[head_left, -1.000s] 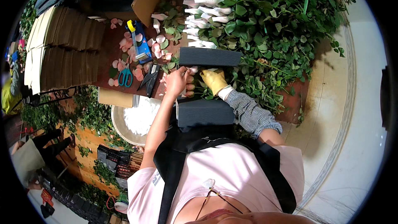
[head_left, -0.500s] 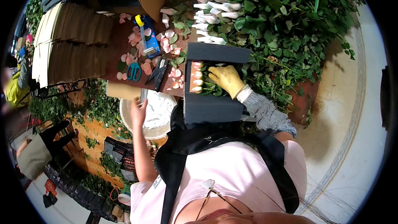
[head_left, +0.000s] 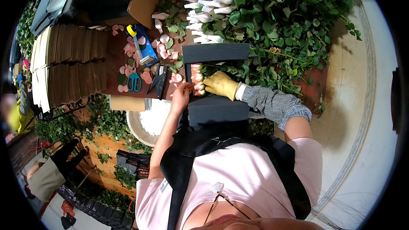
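A row of peach-pink roses [head_left: 197,77] lies in a dark corrugated cardboard wrap [head_left: 219,113], its flaps on the near and far sides. My right hand [head_left: 221,86], in a yellow glove, curls over the roses just behind their heads. My bare left hand [head_left: 180,97] reaches to the left edge of the row, fingertips drawn together beside the lower rose heads. Whatever those fingertips pinch is too small to make out. Left of the wrap lie a black stapler-like tool [head_left: 159,81], teal-handled scissors [head_left: 134,81] and a blue tape dispenser [head_left: 145,47] with a yellow part.
Stacked brown cardboard sheets [head_left: 76,64] stand at the left. Netted white buds [head_left: 204,6] and a large pile of leafy stems [head_left: 281,25] fill the far side. Below the table edge is a pale bin [head_left: 147,123] with white material. Another person [head_left: 47,179] is at lower left.
My left hand has moved up and right from above the bin to the rose heads. My gloved right hand has shifted slightly left, closer to the heads.
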The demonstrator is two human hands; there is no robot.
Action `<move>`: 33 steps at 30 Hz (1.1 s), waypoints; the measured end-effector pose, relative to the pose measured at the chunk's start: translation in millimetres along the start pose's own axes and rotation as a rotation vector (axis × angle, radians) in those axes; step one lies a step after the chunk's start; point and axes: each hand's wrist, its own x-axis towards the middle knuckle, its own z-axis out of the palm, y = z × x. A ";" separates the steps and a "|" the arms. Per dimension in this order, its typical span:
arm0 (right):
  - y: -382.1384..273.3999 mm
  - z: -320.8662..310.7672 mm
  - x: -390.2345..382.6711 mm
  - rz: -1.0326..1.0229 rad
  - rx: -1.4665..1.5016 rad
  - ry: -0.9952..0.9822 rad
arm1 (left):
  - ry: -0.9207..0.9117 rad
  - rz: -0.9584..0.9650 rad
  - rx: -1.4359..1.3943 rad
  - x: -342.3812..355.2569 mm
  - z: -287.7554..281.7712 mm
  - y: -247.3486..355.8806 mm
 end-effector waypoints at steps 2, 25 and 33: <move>-7.2 -9.0 -1.2 -0.040 -0.042 -0.070 | -0.015 -0.002 -0.013 -0.7 0.2 -1.3; -8.1 -11.3 29.2 0.309 -0.082 -0.060 | -0.162 0.694 1.021 0.8 -6.6 79.7; -18.9 -19.5 13.5 0.388 -0.053 0.130 | -0.177 0.728 1.017 2.8 -12.3 69.4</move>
